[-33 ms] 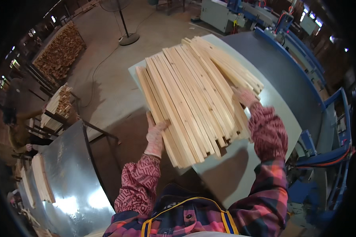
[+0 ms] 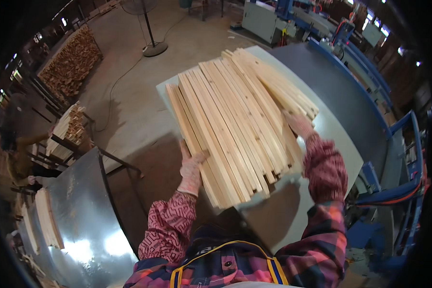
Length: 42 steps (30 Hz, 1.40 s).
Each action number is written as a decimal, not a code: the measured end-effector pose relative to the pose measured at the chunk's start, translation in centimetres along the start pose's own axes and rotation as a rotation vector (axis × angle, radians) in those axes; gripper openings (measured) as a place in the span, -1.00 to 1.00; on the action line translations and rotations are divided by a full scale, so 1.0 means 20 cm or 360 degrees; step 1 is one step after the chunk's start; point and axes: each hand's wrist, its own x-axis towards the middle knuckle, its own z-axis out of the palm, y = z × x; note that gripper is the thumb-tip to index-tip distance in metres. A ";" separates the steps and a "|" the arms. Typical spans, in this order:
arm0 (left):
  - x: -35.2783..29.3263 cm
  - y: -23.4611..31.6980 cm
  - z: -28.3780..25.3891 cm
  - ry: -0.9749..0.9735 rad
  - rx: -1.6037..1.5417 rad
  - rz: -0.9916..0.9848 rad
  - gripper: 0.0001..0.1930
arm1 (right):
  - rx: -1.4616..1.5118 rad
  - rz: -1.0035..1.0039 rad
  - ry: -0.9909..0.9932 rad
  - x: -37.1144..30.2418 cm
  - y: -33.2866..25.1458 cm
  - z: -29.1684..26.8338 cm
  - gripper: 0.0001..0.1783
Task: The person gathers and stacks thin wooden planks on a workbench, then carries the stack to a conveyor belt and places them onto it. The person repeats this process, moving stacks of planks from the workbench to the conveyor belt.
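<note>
Head view: a metal counter (image 2: 91,187) stands at the lower left with a few boards (image 2: 48,218) on it, and beyond its far end is another person (image 2: 21,153). Farther back are a wood stack (image 2: 69,65) and a fan stand (image 2: 155,49), with a cable (image 2: 123,76) across the floor. At the right, a dark counter (image 2: 348,89) runs beside a blue frame (image 2: 389,127), with a machine (image 2: 259,21) behind. A loose sheaf (image 2: 283,86) fans out along the right side of the main row of slats (image 2: 228,129), beside the right hand. This row lies over the pale counter (image 2: 338,146), its left part overhanging, between both hands. The left hand (image 2: 191,170) clasps its left edge, thumb on top, some fingers hidden. The right hand (image 2: 300,126) touches its right side, fingers partly hidden; how far they close I cannot tell.
</note>
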 end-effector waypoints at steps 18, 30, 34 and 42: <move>0.48 0.32 -0.07 -0.1614 0.2215 -0.0528 0.04 | -0.0269 0.1007 0.0676 0.12 -0.18 -0.08 -0.53; 1.40 0.67 -0.86 -0.1535 0.2446 -0.0714 -0.30 | 0.0026 0.0807 0.0574 0.71 -0.79 -0.33 -0.60; 1.96 1.11 -1.07 -0.1801 0.3044 -0.0482 -0.28 | 0.0247 0.1307 0.0913 0.89 -1.33 -0.49 -0.48; 3.00 1.56 -0.89 -0.1972 0.3908 -0.0764 -0.26 | 0.0457 0.3202 0.1658 0.38 -1.81 -0.24 -0.28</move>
